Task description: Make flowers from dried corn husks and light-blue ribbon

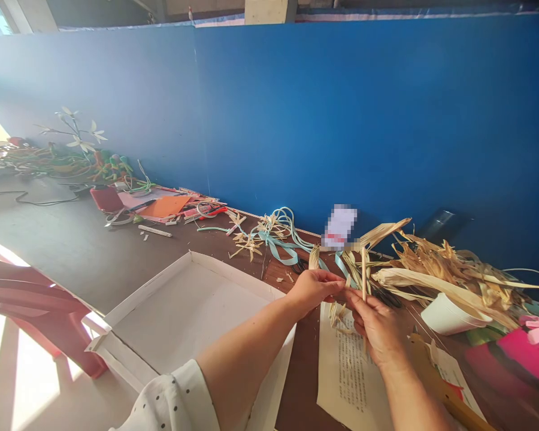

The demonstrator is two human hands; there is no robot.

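Note:
My left hand (313,291) is closed in a pinch, its fingertips meeting those of my right hand at a small pale piece of dried corn husk (348,281). In my right hand (377,326) a thin wooden stick (363,269) stands nearly upright, passing between the fingers. Shredded husk strips (338,316) hang below the fingertips, over a printed sheet (341,371). Exactly how the fingers grip the husk is partly hidden. Just beyond the hands lie more husks and a light blue ribbon (282,251).
A shallow white box lid (161,317) lies to the left. Dried husks (449,263) pile up at the right, beside a tipped white cup (453,314). Husk flowers (249,245), scissors (121,216) and orange paper (166,206) lie along the blue partition (296,120). A red stool (36,299) stands left.

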